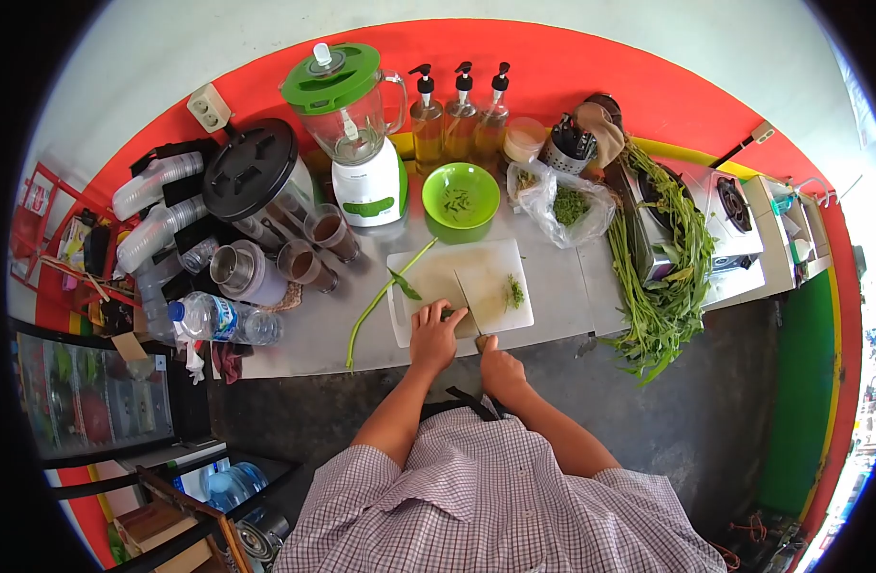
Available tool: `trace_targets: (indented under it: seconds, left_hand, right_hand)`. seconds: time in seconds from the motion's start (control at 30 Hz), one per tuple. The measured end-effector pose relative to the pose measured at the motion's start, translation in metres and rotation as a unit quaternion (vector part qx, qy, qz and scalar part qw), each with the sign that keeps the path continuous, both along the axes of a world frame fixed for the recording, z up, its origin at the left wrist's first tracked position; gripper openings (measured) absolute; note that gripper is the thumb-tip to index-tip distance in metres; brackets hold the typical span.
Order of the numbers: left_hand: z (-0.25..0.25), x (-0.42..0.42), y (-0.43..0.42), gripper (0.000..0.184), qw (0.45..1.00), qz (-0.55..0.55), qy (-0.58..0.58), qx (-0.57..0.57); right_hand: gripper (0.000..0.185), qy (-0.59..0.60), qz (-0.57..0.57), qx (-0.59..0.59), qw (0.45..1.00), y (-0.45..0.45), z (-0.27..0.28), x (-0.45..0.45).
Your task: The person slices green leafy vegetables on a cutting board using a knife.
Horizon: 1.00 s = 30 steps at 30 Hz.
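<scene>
Head camera view: a person in a checked shirt [500, 487] leans over a metal desk [562, 296], both hands at a white cutting board [433, 272]. The right hand [501, 369] has its grip closed around the handle of a knife [469, 306], whose blade slants across the board, its tip pointing away from the person. The left hand [435, 334] rests on the near side of the board, its grip drawn partly closed, fingers bent over a small green piece [447, 313] just left of the blade.

Chopped greens [514, 291] lie on the board to the right of the knife. A long green stalk [373, 307] stretches along the board's left side, one leaf [405, 286] reaching over the board. Beyond the board sits a green bowl [460, 230] with cut green pieces inside, near a blender [366, 181] with a green lid and three pump bottles [460, 124] of yellowish liquid.

To the right, a clear plastic bag [591, 222] holds more greens, and a large leafy bunch [675, 244] drapes over the side of a stove [734, 224] and past the front edge of the desk. On the left stand two cups of brown liquid [319, 250], a big container with a black lid [255, 172] and, lying on its side, a water bottle [230, 318] with a blue cap.
</scene>
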<state>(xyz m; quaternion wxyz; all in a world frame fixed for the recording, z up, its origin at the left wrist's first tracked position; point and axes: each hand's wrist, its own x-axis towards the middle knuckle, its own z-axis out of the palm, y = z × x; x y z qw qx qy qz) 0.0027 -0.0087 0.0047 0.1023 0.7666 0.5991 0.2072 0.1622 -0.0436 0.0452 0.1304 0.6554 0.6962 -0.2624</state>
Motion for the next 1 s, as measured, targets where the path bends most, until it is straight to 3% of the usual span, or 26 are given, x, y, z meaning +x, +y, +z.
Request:
trace_targets:
  seconds: [0.17,0.23,0.33,1.0]
  left_hand:
    - [-0.001,-0.001,-0.001,0.038,1.0,-0.006,-0.014,0.016]
    - [-0.002,-0.002,0.0,0.038,1.0,-0.012,-0.012,0.016]
    - [-0.004,-0.001,0.0,0.039,1.0,-0.01,-0.012,0.012]
    - [-0.004,-0.003,0.0,0.039,0.999,-0.002,-0.031,0.03]
  right_hand:
    - [0.038,0.002,0.024,0.036,0.999,0.005,0.005,0.003]
    - [0.05,0.004,-0.003,-0.036,0.999,-0.001,0.008,-0.001]
    - [0.054,0.004,-0.03,-0.035,0.999,-0.002,-0.004,-0.003]
    - [0.051,0.006,-0.002,-0.008,1.0,0.001,0.004,-0.004]
